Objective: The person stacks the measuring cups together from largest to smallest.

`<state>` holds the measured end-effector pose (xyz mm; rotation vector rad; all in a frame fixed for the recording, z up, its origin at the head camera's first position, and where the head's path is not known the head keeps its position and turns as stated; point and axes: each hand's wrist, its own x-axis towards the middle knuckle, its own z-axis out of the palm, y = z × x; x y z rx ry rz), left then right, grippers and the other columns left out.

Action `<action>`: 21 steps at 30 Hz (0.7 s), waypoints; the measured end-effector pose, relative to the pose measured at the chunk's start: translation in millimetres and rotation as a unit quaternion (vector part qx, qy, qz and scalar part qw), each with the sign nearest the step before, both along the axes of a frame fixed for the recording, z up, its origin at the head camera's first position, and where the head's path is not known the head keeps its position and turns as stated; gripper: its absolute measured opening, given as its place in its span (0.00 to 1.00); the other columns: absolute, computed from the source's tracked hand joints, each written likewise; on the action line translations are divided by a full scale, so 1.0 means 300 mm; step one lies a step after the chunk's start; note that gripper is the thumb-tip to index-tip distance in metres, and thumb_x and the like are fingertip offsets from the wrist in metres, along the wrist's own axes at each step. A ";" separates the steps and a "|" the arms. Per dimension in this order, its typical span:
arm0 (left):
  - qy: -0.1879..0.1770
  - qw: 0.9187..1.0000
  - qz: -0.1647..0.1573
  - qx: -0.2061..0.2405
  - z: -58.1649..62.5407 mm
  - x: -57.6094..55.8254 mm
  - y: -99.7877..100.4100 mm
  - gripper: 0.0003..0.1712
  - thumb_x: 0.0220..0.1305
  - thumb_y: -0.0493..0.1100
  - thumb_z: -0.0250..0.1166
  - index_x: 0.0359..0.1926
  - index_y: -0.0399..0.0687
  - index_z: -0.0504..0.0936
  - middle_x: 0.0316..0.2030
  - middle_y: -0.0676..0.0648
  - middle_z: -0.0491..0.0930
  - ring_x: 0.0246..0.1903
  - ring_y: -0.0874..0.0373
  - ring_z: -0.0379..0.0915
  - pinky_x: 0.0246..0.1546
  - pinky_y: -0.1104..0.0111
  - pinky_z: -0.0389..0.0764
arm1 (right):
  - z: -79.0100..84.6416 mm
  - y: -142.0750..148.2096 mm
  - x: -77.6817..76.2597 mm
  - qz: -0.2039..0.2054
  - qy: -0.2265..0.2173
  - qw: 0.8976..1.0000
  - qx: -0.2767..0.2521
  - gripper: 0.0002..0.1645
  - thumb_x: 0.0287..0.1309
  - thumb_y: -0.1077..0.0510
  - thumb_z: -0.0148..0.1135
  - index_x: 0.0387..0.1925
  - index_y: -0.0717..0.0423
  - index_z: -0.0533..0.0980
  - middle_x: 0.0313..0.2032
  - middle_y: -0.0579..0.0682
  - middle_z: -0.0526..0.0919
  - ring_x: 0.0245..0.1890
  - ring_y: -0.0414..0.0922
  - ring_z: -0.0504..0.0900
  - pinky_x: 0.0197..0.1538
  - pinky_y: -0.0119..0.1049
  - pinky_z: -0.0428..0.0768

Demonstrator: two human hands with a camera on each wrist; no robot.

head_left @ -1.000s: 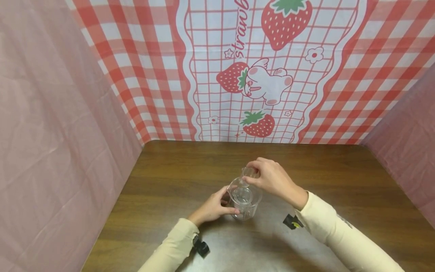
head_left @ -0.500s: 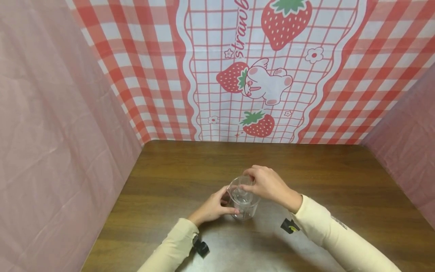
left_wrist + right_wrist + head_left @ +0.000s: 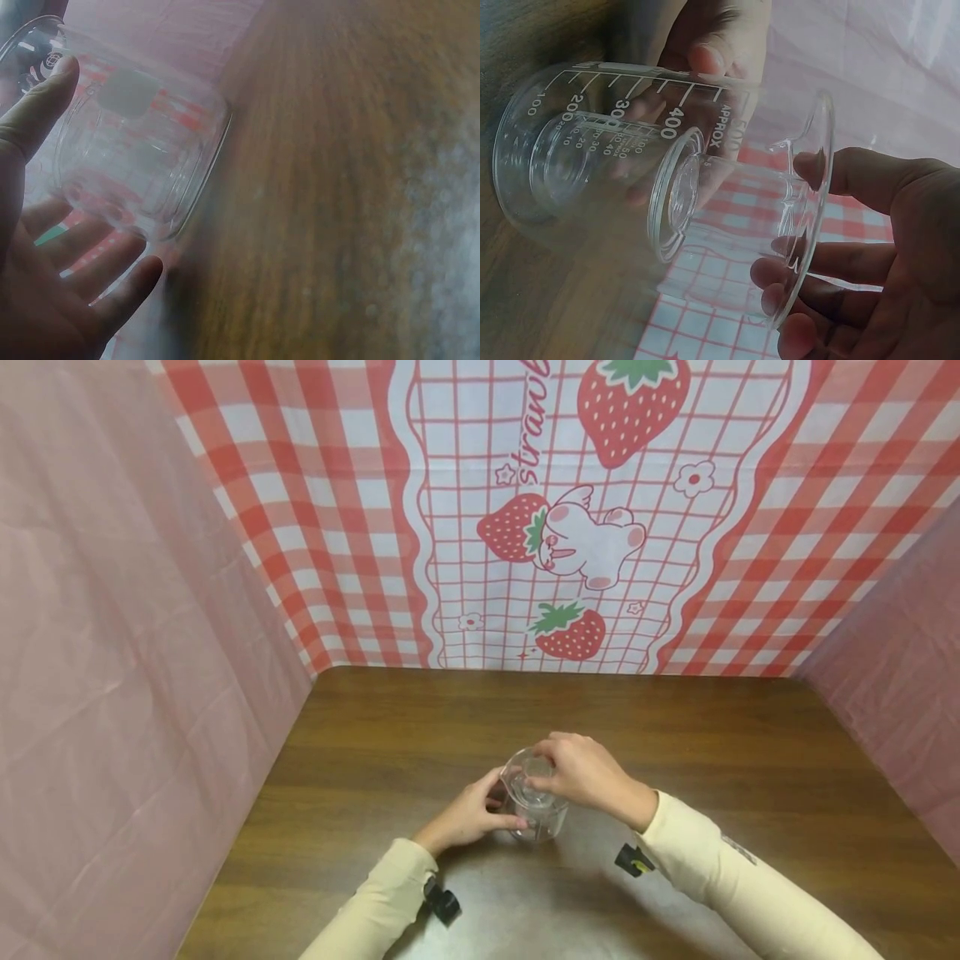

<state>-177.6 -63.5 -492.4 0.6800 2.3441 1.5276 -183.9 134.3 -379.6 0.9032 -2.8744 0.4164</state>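
Note:
A large clear glass beaker (image 3: 542, 828), printed with white volume marks, stands upright on the table. My left hand (image 3: 467, 814) grips its left side, thumb in front and fingers behind. Inside it, seen in the right wrist view, sits a smaller marked beaker (image 3: 596, 146) near the bottom. Another small glass beaker (image 3: 735, 199) is in the upper part of the large one, its base near the lower beaker's rim. My right hand (image 3: 588, 774) pinches this upper beaker near its rim, fingertips within the large beaker's mouth. Whether the two small beakers touch, I cannot tell.
The brown wooden table (image 3: 390, 727) extends on all sides of the beakers. A red checked strawberry cloth (image 3: 360, 527) hangs behind it, with pink cloth (image 3: 150, 652) at the left and right. Black wrist cameras (image 3: 442, 902) hang beside both sleeves.
My right hand has come down and slightly left, bringing the small beaker from above the large beaker's rim into its mouth. The left hand has stayed in place, holding the large beaker.

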 end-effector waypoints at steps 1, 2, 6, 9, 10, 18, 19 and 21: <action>0.000 1.000 -0.001 0.000 0.000 0.000 0.000 0.48 0.54 0.46 0.74 0.71 0.43 0.60 0.67 0.40 0.69 0.60 0.46 0.72 0.59 0.59 0.79 | 0.000 -0.001 0.001 0.000 0.000 1.000 0.004 0.23 0.46 0.47 0.76 0.39 0.59 0.84 0.31 0.49 0.86 0.27 0.40 0.79 0.29 0.34 0.79; 0.001 1.000 -0.002 0.000 0.001 0.000 0.000 0.48 0.54 0.46 0.74 0.71 0.43 0.60 0.67 0.40 0.69 0.61 0.46 0.72 0.59 0.59 0.79 | -0.001 -0.002 0.001 0.000 0.000 1.000 0.008 0.23 0.46 0.47 0.76 0.39 0.58 0.84 0.32 0.50 0.86 0.28 0.42 0.80 0.31 0.35 0.81; 0.000 1.000 -0.002 0.002 0.003 0.001 0.000 0.48 0.54 0.46 0.74 0.71 0.43 0.60 0.67 0.39 0.68 0.61 0.46 0.71 0.60 0.58 0.79 | -0.002 -0.007 0.000 0.002 -0.005 1.000 0.028 0.22 0.47 0.47 0.75 0.39 0.57 0.85 0.35 0.50 0.87 0.33 0.46 0.83 0.35 0.39 0.84; -0.002 1.000 0.000 0.000 0.003 0.002 0.002 0.48 0.54 0.46 0.74 0.71 0.44 0.60 0.66 0.39 0.69 0.60 0.46 0.72 0.60 0.59 0.79 | -0.003 -0.011 0.001 0.007 -0.001 0.999 0.039 0.21 0.47 0.47 0.74 0.40 0.56 0.85 0.35 0.50 0.87 0.34 0.47 0.83 0.36 0.41 0.84; -0.002 1.000 0.000 0.000 0.003 0.002 0.002 0.48 0.54 0.46 0.74 0.71 0.44 0.60 0.66 0.39 0.69 0.60 0.46 0.72 0.60 0.59 0.79 | -0.003 -0.013 0.002 0.008 -0.001 0.999 0.042 0.21 0.47 0.47 0.74 0.40 0.56 0.85 0.35 0.50 0.86 0.34 0.47 0.83 0.36 0.41 0.84; 0.000 1.000 0.002 0.005 -0.003 0.001 0.004 0.48 0.54 0.46 0.74 0.71 0.44 0.60 0.67 0.40 0.68 0.61 0.46 0.72 0.60 0.58 0.79 | -0.006 -0.027 0.005 0.009 -0.005 0.998 0.069 0.22 0.46 0.46 0.74 0.41 0.54 0.84 0.35 0.48 0.85 0.35 0.48 0.83 0.36 0.42 0.85; -0.001 1.000 0.003 0.006 -0.003 0.001 0.004 0.48 0.54 0.46 0.74 0.71 0.44 0.60 0.67 0.40 0.68 0.61 0.46 0.72 0.60 0.58 0.79 | -0.006 -0.030 0.003 0.009 -0.006 0.997 0.073 0.22 0.46 0.46 0.74 0.41 0.54 0.84 0.35 0.48 0.86 0.35 0.48 0.83 0.36 0.42 0.85; -0.001 1.000 0.006 0.005 -0.004 0.002 0.005 0.48 0.54 0.45 0.74 0.72 0.44 0.60 0.67 0.39 0.68 0.60 0.46 0.72 0.60 0.58 0.79 | -0.008 -0.038 -0.002 0.006 -0.012 0.997 0.080 0.21 0.46 0.46 0.75 0.41 0.53 0.84 0.35 0.48 0.86 0.35 0.49 0.84 0.35 0.43 0.84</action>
